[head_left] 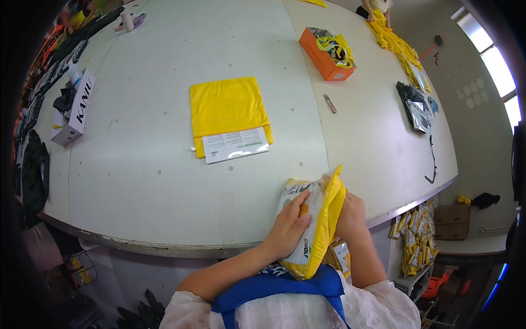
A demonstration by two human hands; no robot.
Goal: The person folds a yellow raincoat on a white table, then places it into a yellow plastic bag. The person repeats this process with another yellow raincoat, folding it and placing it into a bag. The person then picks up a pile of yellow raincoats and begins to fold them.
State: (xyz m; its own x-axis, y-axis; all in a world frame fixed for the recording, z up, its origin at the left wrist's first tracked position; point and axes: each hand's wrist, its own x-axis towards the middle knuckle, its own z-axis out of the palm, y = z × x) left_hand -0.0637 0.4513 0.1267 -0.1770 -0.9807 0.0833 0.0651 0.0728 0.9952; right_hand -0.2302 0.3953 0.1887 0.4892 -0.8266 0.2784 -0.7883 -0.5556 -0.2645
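Close to my body, at the table's near edge, I hold a printed plastic packet (298,257) with yellow cloth (324,219) along its right side. My left hand (292,227) is wrapped round the packet's left face, thumb on top. Against the yellow cloth on the other side, my right hand (350,214) is closed, its fingertips partly hidden behind the cloth. Farther in on the table lies a flat folded yellow cloth piece (229,104). A white printed card (235,145) rests along its near edge.
An orange box (327,57) of odds and ends stands far right, with a small cutter-like tool (330,103) nearer. At left is a white box (76,109). Dark packed items (413,107) lie right. Yellow packets (416,236) are piled below. Another person's hands (378,13) touch yellow cloth.
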